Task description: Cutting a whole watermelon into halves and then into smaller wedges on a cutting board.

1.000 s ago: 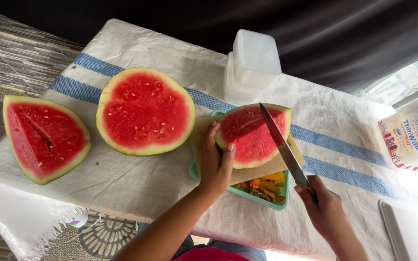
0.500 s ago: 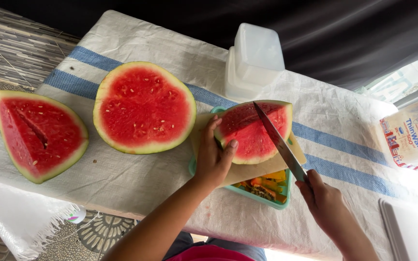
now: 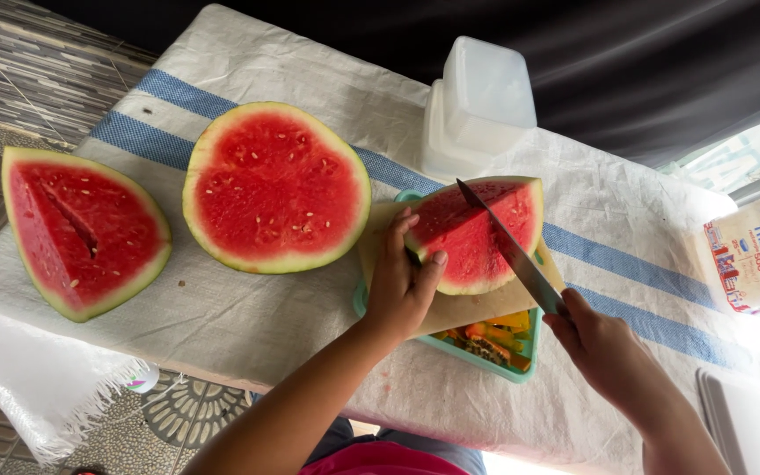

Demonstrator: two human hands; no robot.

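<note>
Now deeper across the red face of the watermelon wedge [image 3: 477,233] on the cutting board [image 3: 450,308]: knife [image 3: 507,246], gripped by right hand [image 3: 609,352], angled further than a moment ago. Left hand [image 3: 402,281] fingers curled, steadying the wedge's edge.

Knife handle [image 3: 565,310] hidden; white tray [image 3: 754,422] cut off

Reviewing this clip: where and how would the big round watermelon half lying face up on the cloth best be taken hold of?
Probably by the rind, with both hands cupping opposite sides of the watermelon half low at its rim and coming in from the near table edge. Its cut red face points up and looks wet, so pressing there would slip or bruise it. The rounded green-white rind gives a firm hold, and both sides stand free of the wedge and the cutting board.
</note>
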